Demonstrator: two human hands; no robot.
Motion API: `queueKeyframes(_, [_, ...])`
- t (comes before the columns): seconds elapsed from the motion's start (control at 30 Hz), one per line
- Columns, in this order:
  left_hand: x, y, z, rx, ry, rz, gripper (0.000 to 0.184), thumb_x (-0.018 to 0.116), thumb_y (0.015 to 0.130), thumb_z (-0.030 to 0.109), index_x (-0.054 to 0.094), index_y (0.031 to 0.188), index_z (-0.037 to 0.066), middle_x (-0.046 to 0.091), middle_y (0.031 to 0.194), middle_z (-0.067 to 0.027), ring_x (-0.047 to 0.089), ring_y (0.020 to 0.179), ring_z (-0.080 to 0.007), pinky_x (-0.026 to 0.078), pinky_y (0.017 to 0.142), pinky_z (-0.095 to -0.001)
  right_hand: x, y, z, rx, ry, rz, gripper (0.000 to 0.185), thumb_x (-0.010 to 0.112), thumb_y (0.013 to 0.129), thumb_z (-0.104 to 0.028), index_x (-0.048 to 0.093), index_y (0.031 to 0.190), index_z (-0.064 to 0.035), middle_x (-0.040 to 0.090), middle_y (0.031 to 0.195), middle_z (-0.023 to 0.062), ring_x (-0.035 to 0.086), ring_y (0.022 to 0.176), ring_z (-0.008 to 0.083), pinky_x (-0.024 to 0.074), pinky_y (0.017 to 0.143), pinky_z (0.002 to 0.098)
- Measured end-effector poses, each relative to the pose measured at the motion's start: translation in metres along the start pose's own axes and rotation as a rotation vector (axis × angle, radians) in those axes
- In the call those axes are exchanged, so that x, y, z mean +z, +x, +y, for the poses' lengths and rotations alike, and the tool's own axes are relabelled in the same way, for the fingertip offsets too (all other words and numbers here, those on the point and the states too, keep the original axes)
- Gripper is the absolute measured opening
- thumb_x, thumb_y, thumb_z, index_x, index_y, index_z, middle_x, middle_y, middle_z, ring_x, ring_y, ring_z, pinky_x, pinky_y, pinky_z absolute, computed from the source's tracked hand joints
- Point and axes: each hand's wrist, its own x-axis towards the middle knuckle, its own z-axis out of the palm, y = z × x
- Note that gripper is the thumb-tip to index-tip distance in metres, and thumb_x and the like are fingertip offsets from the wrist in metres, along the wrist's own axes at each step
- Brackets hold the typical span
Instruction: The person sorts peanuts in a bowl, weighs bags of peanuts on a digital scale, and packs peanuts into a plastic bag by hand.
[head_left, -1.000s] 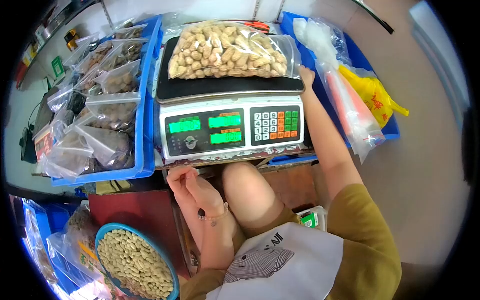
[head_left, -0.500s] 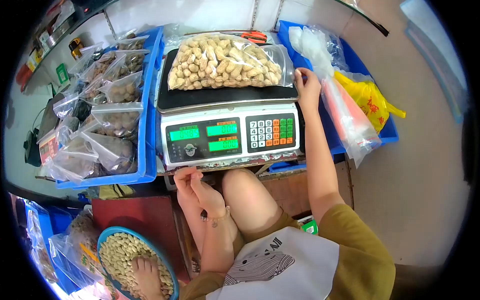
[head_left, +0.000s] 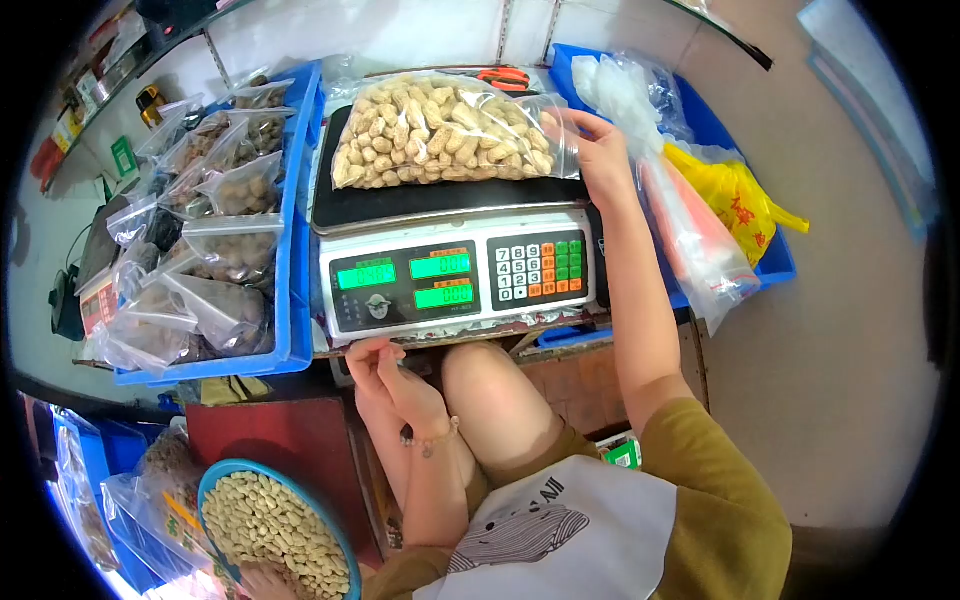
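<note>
A clear plastic bag of peanuts [head_left: 440, 135] lies on its side on the black pan of a white digital scale [head_left: 485, 225]. My right hand [head_left: 598, 155] is at the bag's right end, its fingers closed around the plastic by the zip edge. Green figures glow on the scale's displays [head_left: 440, 265]. Below the scale's front edge, my left hand [head_left: 400, 380] rests over my lap, thumb and fingers bent together. Whether anything is pinched in it is hidden.
To the left, a blue tray [head_left: 298, 250] holds several zip bags of dark dried goods. A blue bin [head_left: 785, 270] with plastic bags stands right. Red-handled scissors [head_left: 503, 79] lie behind the scale. Another person's hand [head_left: 268, 580] touches peanuts in a blue basin [head_left: 345, 545].
My right hand has moved left and over the bag's end, and the bag has shifted slightly. The other person's hand has drawn down toward the basin's near rim. My left hand stays put.
</note>
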Motion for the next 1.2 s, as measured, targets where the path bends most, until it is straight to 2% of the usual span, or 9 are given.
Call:
queueKeyframes(0.13, [-0.003,0.001,-0.003,-0.003,-0.019,-0.004,0.008,0.045,0.089,0.001,0.05,0.091,0.006,0.045,0.075,-0.0007,0.043,0.07,-0.0098,0.036,0.07,-0.0244,0.018,0.017,0.002,-0.091,0.041,0.0,0.026,0.08,0.072,-0.007,0.07,0.095,-0.0009,0.069,0.091,0.0066,0.063,0.077,0.0114,0.0512,0.068,0.0252])
queueKeyframes(0.23, [-0.004,0.003,-0.002,-0.008,-0.018,-0.009,0.007,0.046,0.088,0.001,0.05,0.092,0.006,0.045,0.075,-0.0006,0.043,0.07,-0.0095,0.036,0.07,-0.0241,0.029,0.021,-0.006,-0.16,0.046,-0.041,0.024,0.08,0.074,-0.011,0.071,0.096,-0.0041,0.07,0.087,0.0041,0.063,0.074,0.0092,0.0509,0.068,0.0242])
queueKeyframes(0.43, [-0.006,0.003,-0.003,-0.056,-0.001,-0.016,0.007,0.047,0.088,0.001,0.05,0.092,0.005,0.046,0.075,-0.0008,0.043,0.071,-0.0092,0.036,0.069,-0.0235,0.026,0.022,-0.006,-0.11,-0.201,-0.02,0.023,0.076,0.08,-0.018,0.071,0.097,-0.0029,0.069,0.085,0.003,0.061,0.074,0.0084,0.0486,0.067,0.023])
queueKeyframes(0.63, [-0.007,0.003,-0.003,-0.083,-0.02,-0.035,0.009,0.047,0.087,0.0,0.05,0.094,0.004,0.046,0.079,-0.0011,0.043,0.073,-0.0099,0.036,0.07,-0.0232,0.022,0.024,0.019,-0.273,-0.282,-0.061,0.025,0.072,0.083,-0.02,0.072,0.1,-0.0016,0.07,0.093,0.0088,0.063,0.083,0.0112,0.0492,0.073,0.0255])
queueKeyframes(0.73, [-0.007,0.004,-0.003,-0.095,-0.013,-0.048,0.009,0.047,0.087,0.0,0.05,0.095,0.004,0.046,0.08,-0.0013,0.042,0.074,-0.0101,0.036,0.07,-0.0232,0.025,0.024,0.018,-0.256,-0.29,-0.08,0.028,0.073,0.083,-0.023,0.072,0.101,-0.0014,0.069,0.095,0.0095,0.062,0.085,0.0121,0.0485,0.075,0.0263])
queueKeyframes(0.83, [-0.006,0.004,-0.003,-0.113,-0.031,-0.047,0.009,0.047,0.087,0.0,0.05,0.095,0.004,0.045,0.08,-0.0012,0.042,0.074,-0.0103,0.036,0.071,-0.0233,0.039,0.018,0.005,-0.001,-0.035,-0.066,0.03,0.075,0.081,-0.025,0.072,0.1,-0.0015,0.068,0.091,0.0078,0.06,0.082,0.0122,0.0473,0.073,0.0258])
queueKeyframes(0.93, [-0.006,0.004,-0.005,-0.113,-0.012,-0.057,0.009,0.047,0.088,0.0,0.05,0.095,0.004,0.045,0.079,-0.0012,0.042,0.073,-0.0105,0.036,0.071,-0.0235,0.044,0.023,0.002,-0.006,-0.058,-0.109,0.03,0.079,0.078,-0.024,0.071,0.097,-0.0022,0.067,0.087,0.0049,0.059,0.076,0.0114,0.0463,0.067,0.0243])
queueKeyframes(1.13, [-0.005,0.004,-0.005,-0.137,-0.012,-0.056,0.008,0.047,0.088,0.0,0.05,0.095,0.004,0.045,0.08,-0.0013,0.042,0.073,-0.0106,0.036,0.071,-0.0237,0.052,0.028,0.005,-0.032,0.023,-0.129,0.029,0.081,0.075,-0.018,0.068,0.096,-0.0031,0.066,0.087,0.0034,0.059,0.077,0.0113,0.0462,0.066,0.0241])
queueKeyframes(1.2, [-0.006,0.005,-0.005,-0.133,-0.026,-0.063,0.009,0.047,0.088,0.0,0.05,0.095,0.004,0.045,0.081,-0.0014,0.042,0.073,-0.0107,0.036,0.072,-0.0237,0.054,0.023,-0.001,-0.03,-0.007,-0.148,0.034,0.076,0.079,-0.017,0.065,0.106,0.0,0.067,0.096,0.007,0.061,0.085,0.0132,0.0475,0.075,0.0246])
